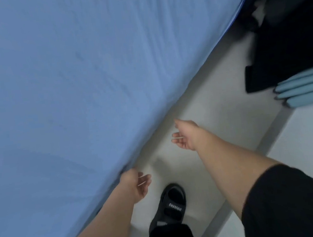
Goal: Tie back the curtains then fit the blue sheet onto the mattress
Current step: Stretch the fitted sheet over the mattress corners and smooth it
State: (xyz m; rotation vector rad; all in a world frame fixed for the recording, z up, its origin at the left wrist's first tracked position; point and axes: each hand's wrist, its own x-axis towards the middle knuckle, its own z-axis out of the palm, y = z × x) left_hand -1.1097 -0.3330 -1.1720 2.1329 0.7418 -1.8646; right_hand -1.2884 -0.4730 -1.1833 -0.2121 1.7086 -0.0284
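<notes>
Head view: blue sheet (71, 88) lay spread over the bed top, covering most of the frame. It was fairly flat w/ fine diagonal creases and one soft hollow low on the left. The mattress under it was hidden. The sheet's edge ran diagonally along the bed side, above the pale floor (218, 111).

Left grip (134, 184) was right at that edge, fingers apart and relaxed, clamped on nothing. Motion blur meant I couldn't tell if it touched the cloth. Right grip (185, 134) hung just beside the bed side further along, fingers loosely curled and apart, holding nothing.

Handling, as a guess: thin matte woven cloth, light, limp, not slippery or fragile, prob. drags and wrinkles if pulled from one spot. Best taken by pinching the hem w/ both grips well apart, then pulling down and tucking under the side.

Also seen: black sandal (173, 201) w/ straps on the floor, black sleeve (286, 201) on the right arm, and pale blue pleated fabric (303, 87) at right, poss. a curtain, beside something dark and too blurred to ID.
</notes>
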